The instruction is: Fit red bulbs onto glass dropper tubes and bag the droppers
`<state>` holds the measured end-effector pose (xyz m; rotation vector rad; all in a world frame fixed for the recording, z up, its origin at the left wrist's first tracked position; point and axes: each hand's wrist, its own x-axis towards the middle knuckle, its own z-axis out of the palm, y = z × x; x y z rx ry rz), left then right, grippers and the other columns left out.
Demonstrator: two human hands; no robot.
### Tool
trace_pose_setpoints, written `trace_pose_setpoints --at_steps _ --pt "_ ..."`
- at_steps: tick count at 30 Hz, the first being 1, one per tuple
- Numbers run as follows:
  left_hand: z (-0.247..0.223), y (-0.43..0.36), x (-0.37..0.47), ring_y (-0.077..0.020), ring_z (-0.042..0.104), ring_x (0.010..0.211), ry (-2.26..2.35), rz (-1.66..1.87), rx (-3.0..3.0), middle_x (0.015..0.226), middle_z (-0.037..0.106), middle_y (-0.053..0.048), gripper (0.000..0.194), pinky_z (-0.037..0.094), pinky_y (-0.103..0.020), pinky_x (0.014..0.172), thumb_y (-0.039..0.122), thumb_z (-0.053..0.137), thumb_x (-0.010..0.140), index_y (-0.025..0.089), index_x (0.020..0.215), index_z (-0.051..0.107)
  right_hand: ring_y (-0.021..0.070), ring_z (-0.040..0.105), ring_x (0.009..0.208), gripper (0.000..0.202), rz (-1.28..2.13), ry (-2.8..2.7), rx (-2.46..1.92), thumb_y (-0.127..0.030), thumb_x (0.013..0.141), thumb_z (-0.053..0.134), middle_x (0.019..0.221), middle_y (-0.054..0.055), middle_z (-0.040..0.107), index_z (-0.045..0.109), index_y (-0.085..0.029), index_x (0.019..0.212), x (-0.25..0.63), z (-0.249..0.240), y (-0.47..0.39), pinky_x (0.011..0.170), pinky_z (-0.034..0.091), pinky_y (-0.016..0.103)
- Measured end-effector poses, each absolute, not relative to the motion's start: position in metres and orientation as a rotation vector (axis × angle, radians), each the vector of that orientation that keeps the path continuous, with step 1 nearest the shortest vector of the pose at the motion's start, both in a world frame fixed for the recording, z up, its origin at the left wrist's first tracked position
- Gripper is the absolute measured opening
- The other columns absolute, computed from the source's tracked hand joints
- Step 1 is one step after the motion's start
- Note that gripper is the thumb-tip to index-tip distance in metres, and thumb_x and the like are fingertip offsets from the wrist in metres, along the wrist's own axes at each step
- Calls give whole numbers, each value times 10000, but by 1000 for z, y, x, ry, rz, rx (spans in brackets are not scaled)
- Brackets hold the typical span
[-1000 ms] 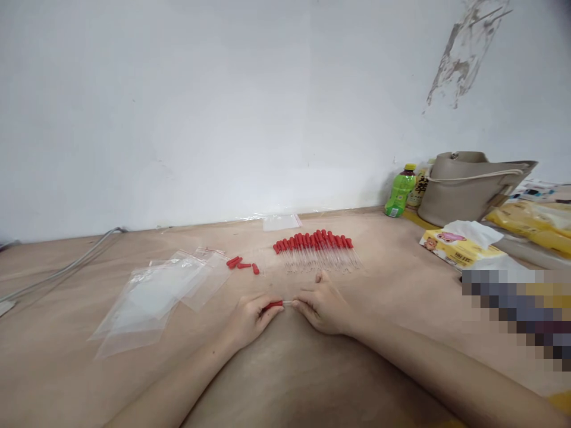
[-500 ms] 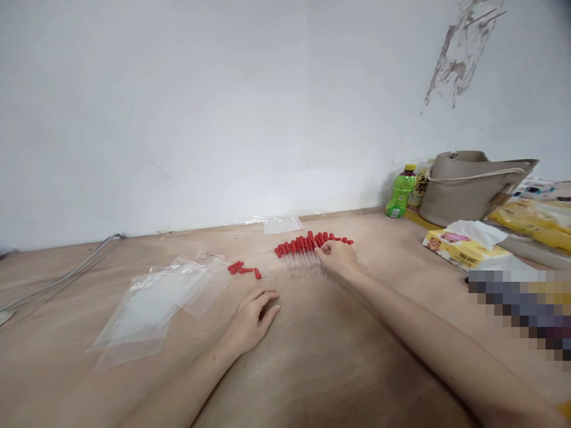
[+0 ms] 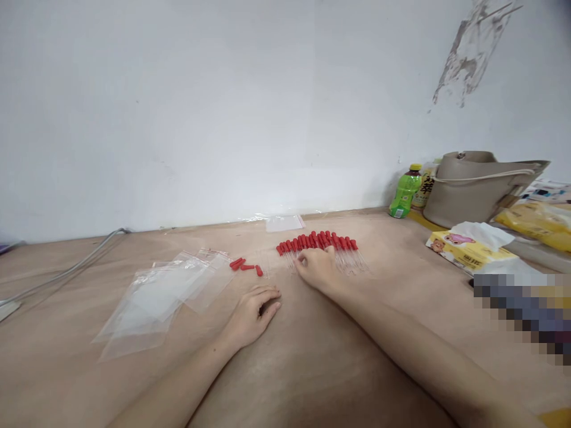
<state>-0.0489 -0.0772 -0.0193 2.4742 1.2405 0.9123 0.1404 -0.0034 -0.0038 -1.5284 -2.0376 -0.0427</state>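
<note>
Several clear droppers with red bulbs (image 3: 343, 242) lie side by side in a row on the brown table (image 3: 312, 368). Over the lower part of the row is my right hand (image 3: 316, 266), its thumb and index finger close together at the clear tubes; whether anything is between them is too small to tell. My left hand (image 3: 256, 315) rests on the table with fingers curved and thumb apart, holding nothing. Beyond it lie several loose red bulbs (image 3: 247, 267) beside some thin clear tubes (image 3: 266, 264). Overlapping clear zip bags (image 3: 156, 297) are at the left.
A small clear bag (image 3: 284, 223) lies by the wall. At the right stand a green bottle (image 3: 405, 193), a beige bag (image 3: 464, 190) and a yellow tissue box (image 3: 473, 249), with yellow packages (image 3: 539, 223) behind. A grey cable (image 3: 71, 272) crosses the far left.
My right hand has moved left and slightly nearer along the row, uncovering the droppers at its right end. My left hand has stayed in place. The view has shifted slightly.
</note>
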Motion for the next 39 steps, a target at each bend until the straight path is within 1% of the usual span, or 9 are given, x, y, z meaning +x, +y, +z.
trace_pose_setpoints --at_steps 5,8,11,20,26,28,31,34,39 --pt "-21 -62 -61 -206 533 848 1489 1069 2524 854 586 -58 162 434 -359 781 228 455 818 194 867 606 182 558 748 260 14 -2084 -1579 -350 787 438 749 48 659 630 -197 702 91 -3 2 775 196 356" --pt "-24 -49 -70 -220 504 897 1602 1176 2552 902 531 -73 202 417 -370 810 221 456 813 184 975 571 186 566 699 278 64 -2035 -1674 -370 783 434 709 62 654 632 -186 718 71 -5 12 772 206 369" --pt "-25 -41 -74 -222 489 910 1618 1092 2601 928 501 -81 249 412 -376 818 227 445 822 175 1046 540 186 570 669 262 85 -2024 -1699 -364 766 453 694 69 651 629 -178 711 62 -8 18 751 218 367" --pt "-21 -46 -70 -207 505 863 1645 1020 2559 872 537 -51 111 411 -344 777 243 446 817 177 876 513 167 541 704 205 80 -2070 -1584 -332 758 481 704 28 642 606 -194 673 89 -16 -12 762 208 365" --pt "-24 -40 -71 -177 532 709 1653 977 2539 724 553 -19 93 421 -292 646 202 446 809 182 733 495 146 494 675 184 23 -2142 -1309 -296 753 523 634 1 590 559 -179 615 140 -25 -54 720 251 332" --pt "-25 -40 -71 -176 541 718 1657 1020 2536 748 557 -23 75 426 -287 640 189 448 802 183 749 500 149 489 695 156 35 -2179 -1209 -261 756 525 649 11 574 563 -176 631 158 -27 -63 701 285 310" --pt "-25 -47 -69 -178 549 758 1610 1088 2574 809 559 -38 70 437 -295 673 183 446 797 181 823 511 158 488 767 91 81 -2213 -1061 -219 752 532 767 34 570 605 -181 791 176 -28 -67 706 339 290" --pt "-23 -63 -62 -178 545 808 1490 1083 2628 888 564 -52 180 438 -301 721 156 448 784 183 947 519 171 483 827 225 105 -2213 -997 -256 745 566 879 48 564 604 -197 958 182 -29 -66 746 361 309" --pt "-22 -80 -52 -161 540 790 1366 891 2586 871 552 -51 232 448 -276 698 148 428 804 187 961 595 173 486 814 133 72 -2232 -1003 -269 771 555 819 39 575 654 -219 845 178 -31 -62 746 370 333"
